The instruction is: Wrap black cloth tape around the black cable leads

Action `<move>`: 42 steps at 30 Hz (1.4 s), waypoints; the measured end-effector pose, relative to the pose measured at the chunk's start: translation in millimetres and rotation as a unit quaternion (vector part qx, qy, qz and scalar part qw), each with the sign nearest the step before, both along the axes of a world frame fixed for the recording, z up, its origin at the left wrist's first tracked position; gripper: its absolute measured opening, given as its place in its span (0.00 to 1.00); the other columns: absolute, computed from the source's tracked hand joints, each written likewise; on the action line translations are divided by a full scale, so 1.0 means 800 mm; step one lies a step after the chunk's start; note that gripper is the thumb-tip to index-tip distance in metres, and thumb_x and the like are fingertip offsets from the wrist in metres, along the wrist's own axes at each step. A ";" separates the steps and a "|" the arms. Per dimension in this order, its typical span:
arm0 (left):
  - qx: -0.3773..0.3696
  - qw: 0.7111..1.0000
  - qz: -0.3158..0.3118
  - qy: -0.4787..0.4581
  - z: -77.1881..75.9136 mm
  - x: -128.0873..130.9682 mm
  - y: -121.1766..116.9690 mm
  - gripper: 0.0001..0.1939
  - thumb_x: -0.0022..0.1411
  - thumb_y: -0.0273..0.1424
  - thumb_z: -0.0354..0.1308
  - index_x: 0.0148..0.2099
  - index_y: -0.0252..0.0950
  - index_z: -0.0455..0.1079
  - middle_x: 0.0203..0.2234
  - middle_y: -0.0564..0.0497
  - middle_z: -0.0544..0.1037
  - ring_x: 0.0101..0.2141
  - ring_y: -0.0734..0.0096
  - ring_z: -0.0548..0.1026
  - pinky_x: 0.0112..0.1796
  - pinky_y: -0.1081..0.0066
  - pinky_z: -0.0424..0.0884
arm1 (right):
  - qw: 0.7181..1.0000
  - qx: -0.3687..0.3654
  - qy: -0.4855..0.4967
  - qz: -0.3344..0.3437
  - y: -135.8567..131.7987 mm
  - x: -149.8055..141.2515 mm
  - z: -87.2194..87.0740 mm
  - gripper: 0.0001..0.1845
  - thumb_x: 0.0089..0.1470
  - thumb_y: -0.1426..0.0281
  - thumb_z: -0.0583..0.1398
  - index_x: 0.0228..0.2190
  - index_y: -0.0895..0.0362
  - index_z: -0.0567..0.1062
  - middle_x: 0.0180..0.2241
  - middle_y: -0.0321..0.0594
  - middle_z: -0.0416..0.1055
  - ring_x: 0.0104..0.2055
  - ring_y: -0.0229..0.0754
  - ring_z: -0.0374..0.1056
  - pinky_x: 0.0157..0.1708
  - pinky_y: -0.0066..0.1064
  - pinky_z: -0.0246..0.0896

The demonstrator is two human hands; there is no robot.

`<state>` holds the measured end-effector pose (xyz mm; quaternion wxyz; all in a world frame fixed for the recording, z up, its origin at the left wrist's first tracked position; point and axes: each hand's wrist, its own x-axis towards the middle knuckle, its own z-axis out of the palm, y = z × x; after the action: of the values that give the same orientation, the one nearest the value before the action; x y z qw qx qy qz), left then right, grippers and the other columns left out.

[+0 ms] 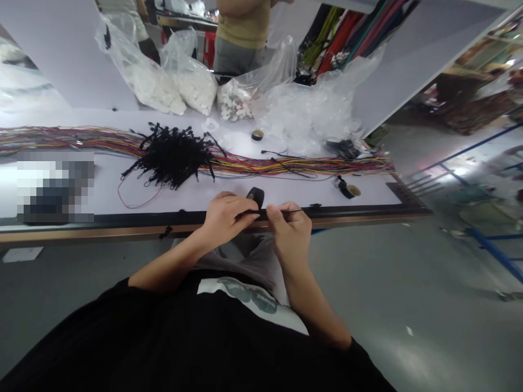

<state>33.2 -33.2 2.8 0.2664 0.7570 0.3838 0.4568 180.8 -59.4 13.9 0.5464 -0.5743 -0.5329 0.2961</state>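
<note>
At the table's front edge, my left hand (224,219) pinches a thin black cable (263,214) between thumb and fingers. A short way to the right, my right hand (291,231) grips the same dark strand, whose end sticks out past the fingers. Just behind my left fingertips stands a roll of black tape (256,196); whether its loose end is on the cable cannot be made out. Behind my left hand lies a heap of black connectors and looped black leads (174,155).
A long bundle of coloured wires (253,166) runs across the white table (196,198). More tape rolls lie at the back (257,135) and right (349,189). Clear bags of white parts (198,90) line the back. Beyond the opening stands another person (244,32).
</note>
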 end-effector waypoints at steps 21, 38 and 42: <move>-0.491 0.776 -0.249 -0.307 0.000 -0.011 0.014 0.21 0.44 0.46 0.64 0.32 0.36 0.64 0.16 0.59 0.61 0.17 0.81 0.60 0.22 0.71 0.64 | 0.990 0.057 -0.101 0.084 -0.003 0.006 0.018 0.07 0.48 0.66 0.61 0.22 0.53 0.70 0.28 0.35 0.76 0.29 0.38 0.71 0.29 0.30 0.64; -0.303 0.875 -0.350 -0.146 0.004 -0.023 -0.001 0.39 0.31 0.50 0.69 0.45 0.38 0.63 0.35 0.49 0.70 0.31 0.71 0.70 0.29 0.71 0.67 | 0.999 -0.018 -0.037 0.023 0.006 0.017 0.016 0.10 0.42 0.65 0.64 0.19 0.55 0.69 0.20 0.33 0.72 0.22 0.37 0.67 0.26 0.30 0.61; -0.254 0.946 -0.157 -0.126 0.008 -0.004 -0.004 0.14 0.52 0.38 0.60 0.35 0.37 0.61 0.26 0.56 0.65 0.25 0.80 0.64 0.27 0.76 0.63 | 0.995 0.045 -0.083 0.018 0.000 0.013 0.024 0.10 0.44 0.66 0.63 0.18 0.55 0.69 0.22 0.34 0.73 0.26 0.38 0.68 0.29 0.30 0.61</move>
<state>29.8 -36.4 9.3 0.5643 0.6514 0.3268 0.3878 191.6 -59.8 32.8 0.5204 -0.5620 -0.5992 0.2331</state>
